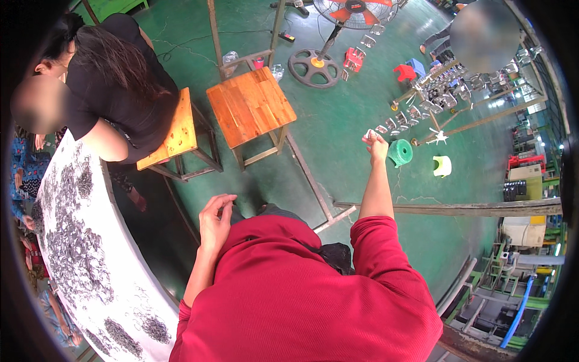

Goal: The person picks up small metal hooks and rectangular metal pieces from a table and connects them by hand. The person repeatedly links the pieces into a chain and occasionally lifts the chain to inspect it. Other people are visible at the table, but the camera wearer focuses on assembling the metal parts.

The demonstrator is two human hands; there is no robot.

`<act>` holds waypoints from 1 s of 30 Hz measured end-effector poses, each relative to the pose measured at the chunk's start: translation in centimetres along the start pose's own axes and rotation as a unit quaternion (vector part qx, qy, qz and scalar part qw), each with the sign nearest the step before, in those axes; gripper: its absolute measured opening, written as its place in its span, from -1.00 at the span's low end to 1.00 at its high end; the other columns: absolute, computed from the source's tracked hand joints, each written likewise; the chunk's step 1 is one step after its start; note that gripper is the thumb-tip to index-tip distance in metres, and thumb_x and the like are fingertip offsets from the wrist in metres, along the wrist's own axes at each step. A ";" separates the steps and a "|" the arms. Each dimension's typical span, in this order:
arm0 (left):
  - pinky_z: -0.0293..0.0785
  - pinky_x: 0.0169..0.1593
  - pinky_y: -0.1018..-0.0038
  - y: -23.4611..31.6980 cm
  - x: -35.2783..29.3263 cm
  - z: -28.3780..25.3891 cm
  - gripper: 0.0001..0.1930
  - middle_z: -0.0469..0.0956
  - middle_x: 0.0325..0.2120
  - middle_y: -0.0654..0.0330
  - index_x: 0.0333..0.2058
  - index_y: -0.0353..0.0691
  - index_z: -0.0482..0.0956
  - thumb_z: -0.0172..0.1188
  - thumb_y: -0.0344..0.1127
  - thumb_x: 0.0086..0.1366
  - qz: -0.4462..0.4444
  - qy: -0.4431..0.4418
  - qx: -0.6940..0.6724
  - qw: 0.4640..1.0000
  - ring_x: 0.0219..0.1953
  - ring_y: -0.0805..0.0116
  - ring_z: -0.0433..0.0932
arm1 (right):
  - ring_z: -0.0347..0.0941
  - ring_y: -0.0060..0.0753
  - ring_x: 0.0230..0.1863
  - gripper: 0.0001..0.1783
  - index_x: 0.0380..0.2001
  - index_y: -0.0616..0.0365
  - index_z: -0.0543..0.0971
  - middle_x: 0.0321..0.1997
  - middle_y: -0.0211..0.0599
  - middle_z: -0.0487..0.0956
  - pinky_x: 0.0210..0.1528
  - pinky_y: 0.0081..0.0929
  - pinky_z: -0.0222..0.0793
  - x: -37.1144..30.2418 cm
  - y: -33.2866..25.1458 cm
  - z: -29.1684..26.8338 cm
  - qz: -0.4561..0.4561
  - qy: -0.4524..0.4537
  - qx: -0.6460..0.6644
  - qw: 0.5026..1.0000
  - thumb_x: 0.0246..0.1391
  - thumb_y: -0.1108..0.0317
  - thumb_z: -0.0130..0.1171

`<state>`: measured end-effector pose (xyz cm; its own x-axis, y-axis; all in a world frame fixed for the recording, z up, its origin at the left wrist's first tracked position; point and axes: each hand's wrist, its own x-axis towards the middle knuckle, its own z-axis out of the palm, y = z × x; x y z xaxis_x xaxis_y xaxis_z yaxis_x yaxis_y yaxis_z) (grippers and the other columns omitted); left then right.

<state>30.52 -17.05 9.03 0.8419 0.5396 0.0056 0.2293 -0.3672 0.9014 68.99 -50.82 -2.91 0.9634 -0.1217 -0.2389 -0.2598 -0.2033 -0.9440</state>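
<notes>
My left hand [215, 222] hangs beside my waist, its fingers loosely bent and apart, with nothing visible in it. It is between the white-covered table and my red top. My right arm reaches forward over the green floor. At its end my right hand [376, 146] is closed, and a small pale bit shows at the fingertips, too small to name. Beyond that hand, near it in the picture, stands a green round stool [400, 152]. Many small black curved pieces [78, 256] lie in piles on the white-covered table [136, 241] at my left.
A wooden stool [250, 107] stands ahead; a person in black [120, 78] sits on another at the table. A red-bladed fan [356, 12] is behind. Metal parts hang on a rack [488, 117] at the right, near another person. A metal bar [452, 209] crosses at my right.
</notes>
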 end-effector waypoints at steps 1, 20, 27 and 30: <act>0.47 -0.32 0.52 0.0 0.2 0.2 -0.83 0.57 -0.29 0.14 -0.25 -0.27 0.59 0.07 -0.55 0.19 0.007 0.000 0.002 1.000 -0.38 0.39 0.55 | 0.56 -0.56 -0.31 -0.75 -0.28 0.04 0.56 -0.36 -0.44 0.62 -0.22 -0.41 0.25 0.2 -0.1 -0.3 0.005 -0.003 -0.011 1.000 0.10 0.11 0.14; 0.44 -0.06 0.29 -3.9 -3.6 -4.1 -0.73 0.55 -0.20 0.01 -0.17 -0.25 0.56 0.15 -0.31 0.16 0.007 0.144 -0.032 0.989 -0.17 0.05 0.54 | 0.56 -0.31 -0.29 -0.78 -0.33 0.42 0.55 -0.37 -0.16 0.60 -0.16 -0.44 0.46 -29.0 -8.5 25.0 -0.028 -0.805 -0.195 0.559 0.12 0.42 0.08; 0.51 -0.27 0.47 -4.4 -11.3 -11.7 -0.88 0.60 -0.41 0.13 -0.33 -0.28 0.61 0.20 -0.41 0.15 -0.041 0.323 -0.128 0.937 -0.37 0.34 0.61 | 0.53 -0.42 -0.29 -0.80 -0.31 0.38 0.55 -0.37 -0.24 0.59 -0.18 -0.50 0.43 -40.7 -10.2 33.6 -0.074 -0.911 -0.205 0.351 0.11 0.42 0.09; 0.51 -0.33 0.48 -4.8 -14.3 -15.4 -0.89 0.59 -0.50 0.12 -0.34 -0.31 0.58 0.18 -0.43 0.16 -0.066 0.393 -0.177 0.900 -0.47 0.41 0.61 | 0.51 -0.47 -0.26 -0.82 -0.30 0.31 0.56 -0.36 -0.28 0.59 -0.15 -0.52 0.39 -45.8 -9.4 37.9 -0.083 -0.935 -0.194 0.285 0.13 0.41 0.08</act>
<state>9.89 -11.35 11.33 0.1813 0.9811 0.0674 0.0159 -0.0714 0.9973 29.79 -6.54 8.34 -0.7792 0.5774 -0.2438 0.1612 -0.1913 -0.9682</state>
